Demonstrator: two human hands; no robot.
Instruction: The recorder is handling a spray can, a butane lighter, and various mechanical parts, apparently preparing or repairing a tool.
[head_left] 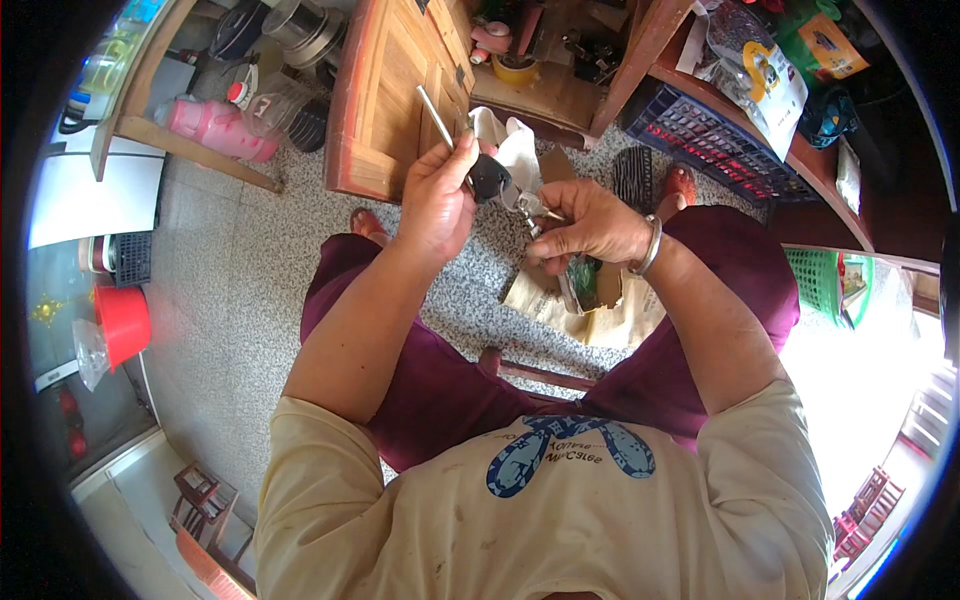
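Closed around a thin pale rod (433, 112) is my left hand (440, 200), its thumb pressed along the side. A rounded black piece (489, 178) sits right beside those fingers; whether it joins the rod I cannot tell. My right hand (590, 225), with a bangle on the wrist, pinches small silvery metal pieces (530, 204) that look like keys on a ring, touching or close to the black piece. Just beyond both hands is something white and crumpled (517, 152). Below the right hand, an opened brown cardboard piece (610, 285) lies on the floor.
An open wooden cabinet door (385, 100) stands ahead of my left hand. A dark blue crate (710, 140) is at the right under a shelf. On the left are a pink bottle (220, 128) and a red bucket (122, 322). A green basket (820, 285) stands right.
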